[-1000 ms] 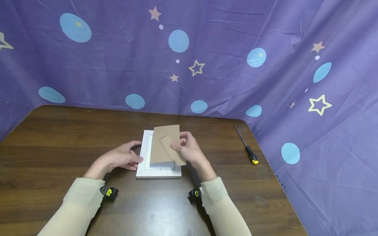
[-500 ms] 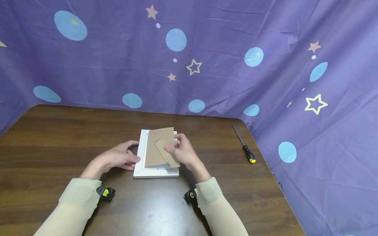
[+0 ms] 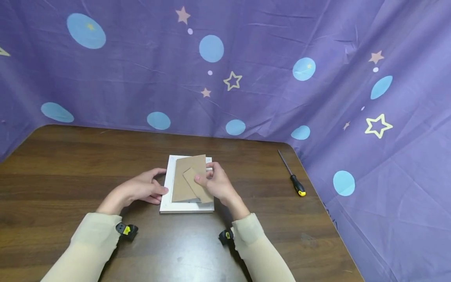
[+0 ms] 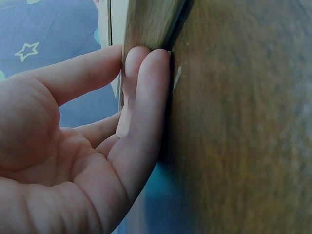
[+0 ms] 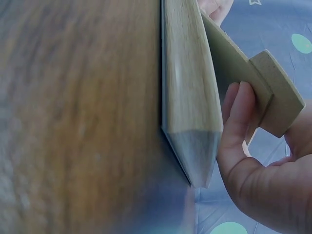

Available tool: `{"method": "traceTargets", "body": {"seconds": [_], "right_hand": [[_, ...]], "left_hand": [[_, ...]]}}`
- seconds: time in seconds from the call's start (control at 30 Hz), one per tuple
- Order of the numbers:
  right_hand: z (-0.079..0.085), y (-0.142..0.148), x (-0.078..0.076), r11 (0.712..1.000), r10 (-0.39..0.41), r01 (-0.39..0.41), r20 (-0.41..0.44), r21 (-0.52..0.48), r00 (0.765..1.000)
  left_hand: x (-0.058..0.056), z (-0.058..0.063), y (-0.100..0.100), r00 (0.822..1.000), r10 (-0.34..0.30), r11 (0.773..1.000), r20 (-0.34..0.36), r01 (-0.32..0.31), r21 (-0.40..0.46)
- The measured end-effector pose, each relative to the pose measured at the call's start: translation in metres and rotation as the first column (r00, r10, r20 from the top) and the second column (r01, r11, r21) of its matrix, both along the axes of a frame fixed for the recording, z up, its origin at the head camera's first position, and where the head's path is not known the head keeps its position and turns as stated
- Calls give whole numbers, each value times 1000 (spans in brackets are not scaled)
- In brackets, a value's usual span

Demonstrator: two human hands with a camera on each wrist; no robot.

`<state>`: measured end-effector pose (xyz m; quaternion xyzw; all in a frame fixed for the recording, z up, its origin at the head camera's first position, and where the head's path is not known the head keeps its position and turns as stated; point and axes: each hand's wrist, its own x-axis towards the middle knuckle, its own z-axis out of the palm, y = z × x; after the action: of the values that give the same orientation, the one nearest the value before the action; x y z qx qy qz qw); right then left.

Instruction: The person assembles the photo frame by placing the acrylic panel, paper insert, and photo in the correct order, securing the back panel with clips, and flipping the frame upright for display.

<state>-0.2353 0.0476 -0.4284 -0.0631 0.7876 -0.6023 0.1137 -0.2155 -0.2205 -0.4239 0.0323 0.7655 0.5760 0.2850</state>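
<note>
A white picture frame (image 3: 184,209) lies face down on the table. My left hand (image 3: 141,188) holds its left side: the thumb touches the upper edge, and in the left wrist view the fingertips (image 4: 155,61) press against the frame's side (image 4: 148,29). My right hand (image 3: 222,186) pinches the brown backing board (image 3: 180,184) by its right edge, thumb on top and fingers beneath. This board leans over the frame's opening, its left edge low and its right edge raised, as the right wrist view shows. A stand leg (image 5: 278,92) is fixed to the board's back.
A screwdriver (image 3: 297,185) with a black and yellow handle lies near the right edge of the wooden table (image 3: 88,168). A purple cloth (image 3: 260,90) with stars and dots hangs behind and to the right.
The backing board has moved left and down over the frame's opening, with my right hand holding it. My left hand stays at the frame's left side.
</note>
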Motion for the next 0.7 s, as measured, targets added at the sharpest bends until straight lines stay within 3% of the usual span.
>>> {"method": "traceTargets", "body": {"seconds": [0.47, 0.7], "right_hand": [[0, 1, 1, 997, 0, 0, 2, 81, 1000], [4, 2, 2, 967, 24, -4, -77, 255, 997]], "left_hand": [[-3, -2, 0, 1000, -10, 1000, 9, 10, -1], [-2, 0, -1, 1000, -4, 1000, 15, 5, -10]]}}
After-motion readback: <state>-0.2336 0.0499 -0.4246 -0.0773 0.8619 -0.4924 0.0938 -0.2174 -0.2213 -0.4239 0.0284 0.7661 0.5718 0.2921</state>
